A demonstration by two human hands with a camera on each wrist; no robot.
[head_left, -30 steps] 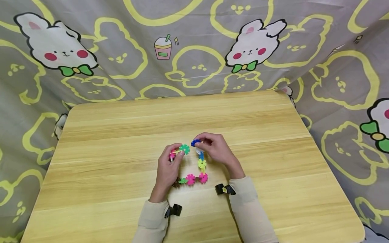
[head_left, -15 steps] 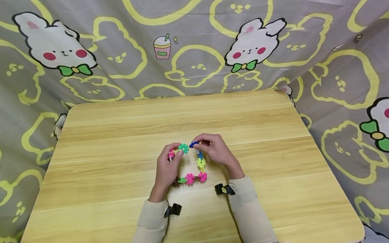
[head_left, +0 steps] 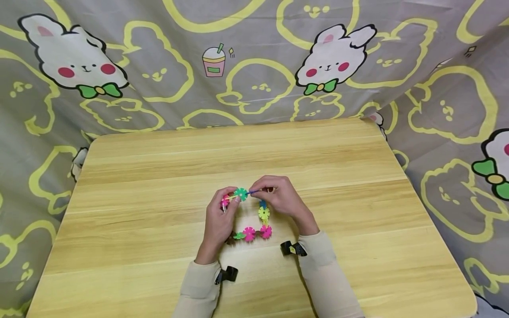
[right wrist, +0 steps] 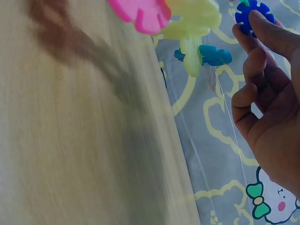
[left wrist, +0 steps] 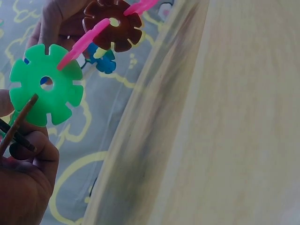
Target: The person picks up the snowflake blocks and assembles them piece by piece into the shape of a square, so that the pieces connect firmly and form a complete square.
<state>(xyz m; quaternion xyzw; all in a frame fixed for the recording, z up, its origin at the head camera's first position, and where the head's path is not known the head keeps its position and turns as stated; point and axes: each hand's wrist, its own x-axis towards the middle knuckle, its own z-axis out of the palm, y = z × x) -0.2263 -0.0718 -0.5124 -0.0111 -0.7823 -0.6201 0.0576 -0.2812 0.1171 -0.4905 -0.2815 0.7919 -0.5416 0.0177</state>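
Note:
A chain of notched plastic snowflake discs forms a near-square loop between both hands. My left hand (head_left: pixel 218 217) pinches the chain near a teal-green disc (head_left: pixel 241 194), with a pink disc (head_left: pixel 225 200) beside its fingers. Thumb and index finger of my right hand (head_left: pixel 284 198) pinch a dark blue disc (right wrist: pixel 243 18), edge-on in the head view, its rim right at the teal-green disc's edge. Down the right side run a lighter blue disc (head_left: pixel 263 204) and a yellow disc (head_left: pixel 263 213). Along the near side are pink discs (head_left: pixel 249 234), a brown disc (left wrist: pixel 104 33) and a green disc (left wrist: pixel 28 70).
The wooden table (head_left: pixel 159 176) lies beneath the hands and the chain. A grey curtain (head_left: pixel 262 39) printed with rabbits and yellow outlines hangs behind the table and at both sides. Each wrist wears a black camera mount (head_left: pixel 226 275).
My right hand has turned the dark blue disc from face-up to edge-on and brought it left to the teal-green disc's edge. The left hand has stayed nearly still.

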